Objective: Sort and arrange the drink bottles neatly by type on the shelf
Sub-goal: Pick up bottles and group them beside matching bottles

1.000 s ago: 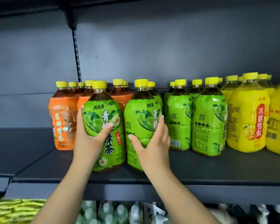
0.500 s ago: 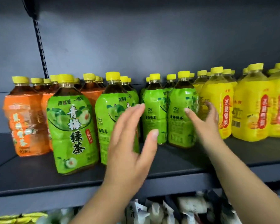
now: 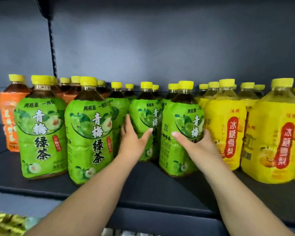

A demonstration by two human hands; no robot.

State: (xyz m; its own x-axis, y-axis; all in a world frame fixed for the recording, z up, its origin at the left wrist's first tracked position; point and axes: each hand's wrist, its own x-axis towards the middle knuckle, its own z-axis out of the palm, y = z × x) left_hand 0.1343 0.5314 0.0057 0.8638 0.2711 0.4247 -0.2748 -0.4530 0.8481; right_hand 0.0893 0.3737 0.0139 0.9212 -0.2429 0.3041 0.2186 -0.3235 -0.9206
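Both my forearms (image 3: 92,201) are bare right down to the wrists, smooth and slender, and my left hand (image 3: 133,142) and right hand (image 3: 196,145) are bare too, with long fingers (image 3: 127,122) and short, rounded, plain nails (image 3: 174,134).

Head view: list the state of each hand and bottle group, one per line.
Left hand, grips the third green tea bottle.
Right hand, grips the rightmost green tea bottle.
Two left green tea bottles, upright, capped, untouched.
Orange-label bottles, upright, capped.
Yellow pear-drink bottles, upright, capped.
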